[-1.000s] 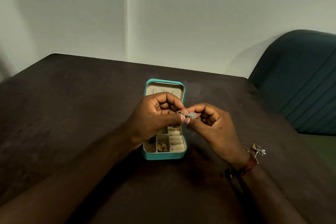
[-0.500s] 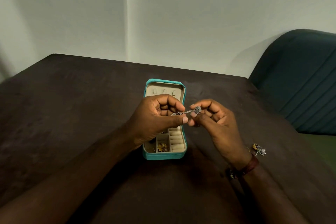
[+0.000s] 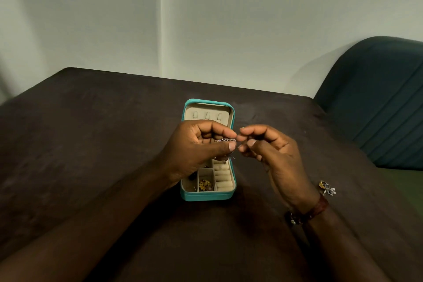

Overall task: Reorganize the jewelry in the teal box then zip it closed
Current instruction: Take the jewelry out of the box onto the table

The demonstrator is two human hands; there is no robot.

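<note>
- Your teal box (image 3: 207, 196) lies open on the table — lid flat behind, cream compartments showing.
- A gold piece (image 3: 204, 185) sits in its near middle compartment.
- The silver chain (image 3: 226, 140) hangs pinched above it.

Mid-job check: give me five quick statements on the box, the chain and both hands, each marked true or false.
1. The teal box lies open. True.
2. The left hand pinches a thin silver chain. True.
3. The right hand rests flat on the table. False: it is raised, fingertips at the chain.
4. A gold piece lies in a near compartment. True.
5. All the jewelry is inside the box. False: a small cluster of jewelry lies on the table by the right wrist.
</note>
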